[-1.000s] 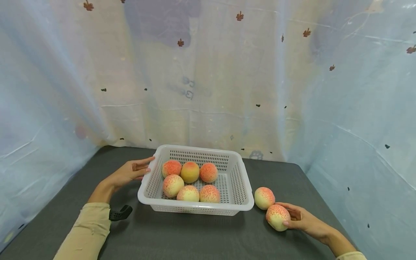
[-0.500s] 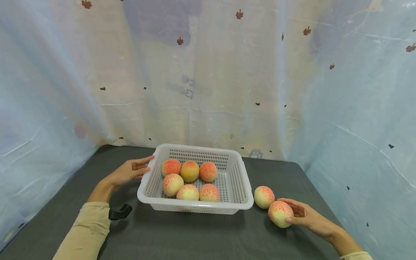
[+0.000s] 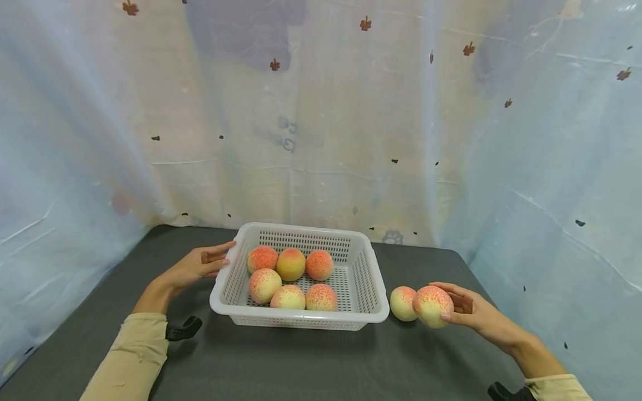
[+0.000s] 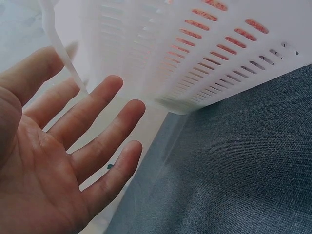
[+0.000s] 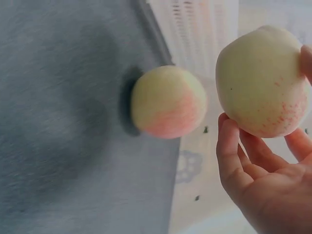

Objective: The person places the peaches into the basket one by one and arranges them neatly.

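Observation:
In the head view my right hand (image 3: pixel 476 312) holds a red-and-cream peach (image 3: pixel 433 306) between thumb and fingers, raised over the dark table. Close behind it, a second peach (image 3: pixel 403 303) lies on the table; in the right wrist view this lying peach (image 5: pixel 169 102) is apart from the held peach (image 5: pixel 263 80). A white perforated plastic basket (image 3: pixel 373 275) stands left of them. Against its left rim rest the fingertips of my left hand (image 3: pixel 193 267); the left wrist view shows these fingers fairly straight beside the basket wall (image 4: pixel 131 58).
Several peaches sit in the left and middle of the basket, among them a yellower peach (image 3: pixel 291 264). A dark grey cloth (image 3: pixel 281 362) covers the table. Pale patterned sheeting (image 3: pixel 321 139) hangs behind and on both sides. Each wrist wears a black strap, like the left strap (image 3: pixel 183 328).
My right hand has lifted the peach from beside the other one, moving it up and away from me. The left hand and the basket have stayed in place.

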A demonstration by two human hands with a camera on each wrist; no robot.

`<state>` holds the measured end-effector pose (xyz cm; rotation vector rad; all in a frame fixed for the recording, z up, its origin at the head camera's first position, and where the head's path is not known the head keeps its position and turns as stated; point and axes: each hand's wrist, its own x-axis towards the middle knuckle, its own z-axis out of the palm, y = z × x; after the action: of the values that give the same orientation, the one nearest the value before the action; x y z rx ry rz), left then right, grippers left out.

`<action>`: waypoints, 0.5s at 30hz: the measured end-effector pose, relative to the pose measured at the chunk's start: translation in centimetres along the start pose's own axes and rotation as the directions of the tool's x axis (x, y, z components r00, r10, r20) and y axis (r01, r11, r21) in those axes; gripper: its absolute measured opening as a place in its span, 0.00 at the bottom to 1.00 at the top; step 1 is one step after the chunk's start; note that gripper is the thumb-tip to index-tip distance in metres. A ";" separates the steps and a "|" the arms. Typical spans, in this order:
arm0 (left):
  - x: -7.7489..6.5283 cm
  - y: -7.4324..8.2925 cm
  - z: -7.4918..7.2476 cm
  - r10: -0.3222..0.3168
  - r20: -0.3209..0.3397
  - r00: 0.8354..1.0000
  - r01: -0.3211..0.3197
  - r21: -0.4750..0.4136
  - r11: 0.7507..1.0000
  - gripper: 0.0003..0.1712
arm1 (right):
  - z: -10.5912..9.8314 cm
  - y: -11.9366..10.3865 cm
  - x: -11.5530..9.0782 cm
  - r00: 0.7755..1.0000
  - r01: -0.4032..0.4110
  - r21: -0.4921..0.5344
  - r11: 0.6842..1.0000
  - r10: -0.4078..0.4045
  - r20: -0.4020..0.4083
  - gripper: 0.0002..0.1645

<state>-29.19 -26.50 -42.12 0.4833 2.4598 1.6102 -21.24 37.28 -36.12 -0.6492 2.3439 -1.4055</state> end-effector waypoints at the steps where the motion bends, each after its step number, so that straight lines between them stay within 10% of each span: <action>1: 0.0 0.0 0.0 0.000 0.001 1.000 0.000 -0.002 1.000 0.40 | 0.0 -0.3 0.2 1.000 -0.005 -0.002 1.000 0.005 -0.006 0.34; 15: 0.1 -0.2 0.0 -0.001 0.000 1.000 0.001 -0.003 1.000 0.40 | 1.2 -4.2 4.2 0.998 0.014 -0.080 0.997 -0.019 -0.067 0.34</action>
<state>-29.31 -26.56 -42.23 0.4819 2.4564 1.6132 -23.29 32.38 -33.13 -0.6538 2.4637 -1.3669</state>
